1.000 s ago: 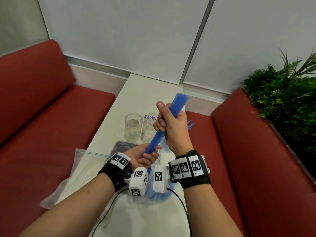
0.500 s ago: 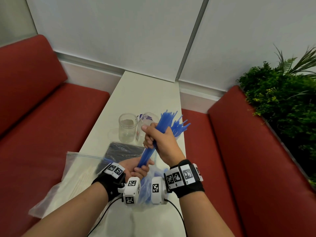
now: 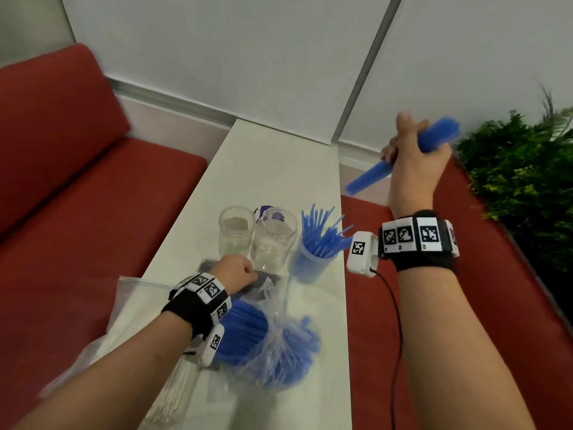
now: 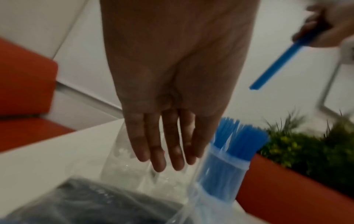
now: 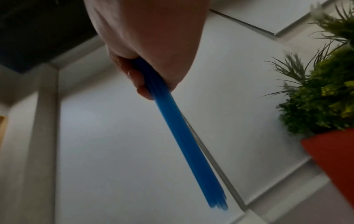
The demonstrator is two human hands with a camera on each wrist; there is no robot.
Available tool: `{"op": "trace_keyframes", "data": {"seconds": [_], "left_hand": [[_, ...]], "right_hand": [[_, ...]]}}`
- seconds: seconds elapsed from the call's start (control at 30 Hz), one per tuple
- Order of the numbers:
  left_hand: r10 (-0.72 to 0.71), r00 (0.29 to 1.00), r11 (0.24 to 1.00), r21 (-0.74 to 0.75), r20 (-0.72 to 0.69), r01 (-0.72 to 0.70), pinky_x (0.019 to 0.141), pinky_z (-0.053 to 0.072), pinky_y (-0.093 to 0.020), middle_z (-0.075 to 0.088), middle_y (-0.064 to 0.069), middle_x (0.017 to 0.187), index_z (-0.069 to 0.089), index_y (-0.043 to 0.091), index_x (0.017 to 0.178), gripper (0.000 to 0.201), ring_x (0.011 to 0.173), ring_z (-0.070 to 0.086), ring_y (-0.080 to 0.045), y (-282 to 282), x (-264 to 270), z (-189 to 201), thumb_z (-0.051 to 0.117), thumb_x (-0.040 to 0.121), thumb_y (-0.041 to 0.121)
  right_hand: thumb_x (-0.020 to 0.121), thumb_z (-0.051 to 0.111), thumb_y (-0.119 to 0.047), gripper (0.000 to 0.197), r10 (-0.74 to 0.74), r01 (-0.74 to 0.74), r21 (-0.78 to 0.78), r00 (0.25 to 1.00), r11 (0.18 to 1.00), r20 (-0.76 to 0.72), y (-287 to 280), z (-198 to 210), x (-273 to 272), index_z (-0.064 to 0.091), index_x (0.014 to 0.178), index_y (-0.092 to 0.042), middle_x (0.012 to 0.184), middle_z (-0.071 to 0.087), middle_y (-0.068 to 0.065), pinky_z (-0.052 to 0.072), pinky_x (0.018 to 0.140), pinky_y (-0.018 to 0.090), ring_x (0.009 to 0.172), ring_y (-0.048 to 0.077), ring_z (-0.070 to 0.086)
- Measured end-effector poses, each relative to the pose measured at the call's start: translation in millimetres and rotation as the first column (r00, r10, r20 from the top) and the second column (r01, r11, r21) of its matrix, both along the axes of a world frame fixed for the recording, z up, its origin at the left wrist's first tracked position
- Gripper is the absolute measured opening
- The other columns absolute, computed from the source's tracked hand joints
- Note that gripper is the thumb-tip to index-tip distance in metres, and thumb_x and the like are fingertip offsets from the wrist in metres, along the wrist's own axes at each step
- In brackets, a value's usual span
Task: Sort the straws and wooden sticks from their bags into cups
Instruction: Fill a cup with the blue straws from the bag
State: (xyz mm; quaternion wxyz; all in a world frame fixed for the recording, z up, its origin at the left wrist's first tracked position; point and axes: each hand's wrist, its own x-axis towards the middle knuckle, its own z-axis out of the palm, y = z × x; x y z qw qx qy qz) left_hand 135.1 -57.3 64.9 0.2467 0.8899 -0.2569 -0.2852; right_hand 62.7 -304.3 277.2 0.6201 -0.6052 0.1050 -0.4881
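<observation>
Head view: my right hand [image 3: 412,162], raised at upper right, grips a bundle of blue straws [image 3: 400,159]; my left hand [image 3: 235,274], fingers straight, hovers over clear cups [image 3: 273,240].

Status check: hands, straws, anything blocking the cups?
Right hand grips blue straw bundle, raised clear of table. Left hand open, fingers straight, by empty clear cups. Straw cup partly filled, unobstructed.

walls [image 3: 248,51]: white panels | benches [image 3: 62,181]: red | plant [image 3: 521,181]: right
</observation>
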Motion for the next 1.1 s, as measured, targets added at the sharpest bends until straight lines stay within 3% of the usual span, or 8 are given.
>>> {"op": "trace_keyframes", "data": {"seconds": [0.1, 0.27, 0.4, 0.6, 0.73, 0.83, 0.97, 1.1], "left_hand": [[-0.315, 0.949, 0.935, 0.182, 0.034, 0.304, 0.09, 0.05, -0.029, 0.072, -0.001, 0.108, 0.073, 0.014, 0.105, 0.02, 0.1, 0.065, -0.017, 3, 0, -18, 0.063, 0.09, 0.022], [-0.516, 0.855, 0.767, 0.42, -0.046, 0.485, 0.109, 0.035, -0.047, 0.057, 0.001, 0.132, 0.059, 0.022, 0.13, 0.056, 0.124, 0.052, -0.023, -3, -12, -46, 0.072, 0.081, 0.048], [-0.612, 0.79, 0.648, 0.548, -0.037, 0.528, 0.107, 0.031, -0.053, 0.043, -0.004, 0.139, 0.046, 0.026, 0.141, 0.075, 0.131, 0.04, -0.029, -5, -15, -59, 0.075, 0.077, 0.052], [-0.59, 0.807, 0.694, 0.51, -0.002, 0.509, 0.096, 0.05, -0.043, 0.061, -0.007, 0.126, 0.064, 0.017, 0.124, 0.032, 0.114, 0.059, -0.028, -9, -12, -64, 0.06, 0.093, 0.023], [-0.574, 0.819, 0.676, 0.571, 0.012, 0.465, 0.093, 0.051, -0.04, 0.064, -0.008, 0.123, 0.065, 0.012, 0.12, 0.027, 0.111, 0.062, -0.028, -14, -12, -62, 0.05, 0.098, 0.018], [-0.581, 0.814, 0.622, 0.634, -0.021, 0.46, 0.096, 0.043, -0.041, 0.061, -0.007, 0.126, 0.062, 0.012, 0.122, 0.026, 0.116, 0.058, -0.028, -19, -12, -60, 0.05, 0.099, 0.015], [-0.59, 0.808, 0.621, 0.642, 0.006, 0.449, 0.097, 0.041, -0.042, 0.058, -0.007, 0.128, 0.058, 0.014, 0.125, 0.028, 0.118, 0.057, -0.027, -16, -12, -61, 0.049, 0.099, 0.015], [-0.573, 0.819, 0.638, 0.638, 0.018, 0.432, 0.092, 0.052, -0.046, 0.062, -0.005, 0.12, 0.06, 0.018, 0.121, 0.027, 0.109, 0.062, -0.029, -3, -12, -69, 0.056, 0.095, 0.023]], "right_hand": [[0.094, 0.071, -0.025, 0.043, -0.136, 0.138, 0.01, 0.985, 0.99, -0.106, -20, -32, 18, 0.052, 0.056, -0.03, 0.049, 0.046, -0.006, 0.04, 0.05, 0.028, 0.045, 0.013, 0.042], [0.094, 0.071, -0.028, 0.041, -0.194, 0.231, 0.067, 0.917, 0.971, -0.349, -27, -115, 39, 0.049, 0.06, -0.026, 0.051, 0.05, -0.007, 0.042, 0.055, 0.029, 0.05, 0.011, 0.046], [0.093, 0.073, -0.029, 0.037, -0.132, 0.199, 0.076, 0.847, 0.977, -0.515, -30, -164, 43, 0.057, 0.064, -0.013, 0.057, 0.058, -0.002, 0.046, 0.065, 0.029, 0.053, 0.01, 0.052], [0.091, 0.076, -0.026, 0.025, -0.081, 0.136, 0.056, 0.823, 0.989, -0.563, -35, -180, 40, 0.067, 0.086, -0.003, 0.076, 0.069, 0.004, 0.048, 0.074, 0.026, 0.067, 0.01, 0.061], [0.091, 0.075, -0.019, 0.011, -0.174, 0.164, -0.062, 0.868, 0.985, -0.464, -35, -165, 39, 0.065, 0.091, -0.024, 0.094, 0.071, 0.004, 0.055, 0.076, 0.024, 0.079, 0.013, 0.069], [0.093, 0.07, -0.016, 0.014, -0.231, 0.115, -0.242, 0.815, 0.963, -0.531, -32, -169, 37, 0.066, 0.089, -0.029, 0.085, 0.068, -0.01, 0.049, 0.073, 0.015, 0.075, -0.003, 0.061], [0.096, 0.069, -0.017, 0.005, -0.107, -0.024, -0.164, 0.666, 0.986, -0.739, -26, -182, 32, 0.07, 0.1, -0.019, 0.095, 0.07, -0.001, 0.056, 0.08, 0.03, 0.091, 0.016, 0.066], [0.098, 0.066, -0.019, 0.027, -0.238, 0.037, -0.311, 0.733, 0.95, -0.637, -21, -179, 28, 0.063, 0.124, -0.018, 0.121, 0.067, 0.003, 0.052, 0.1, 0.045, 0.113, 0.024, 0.064]]}}
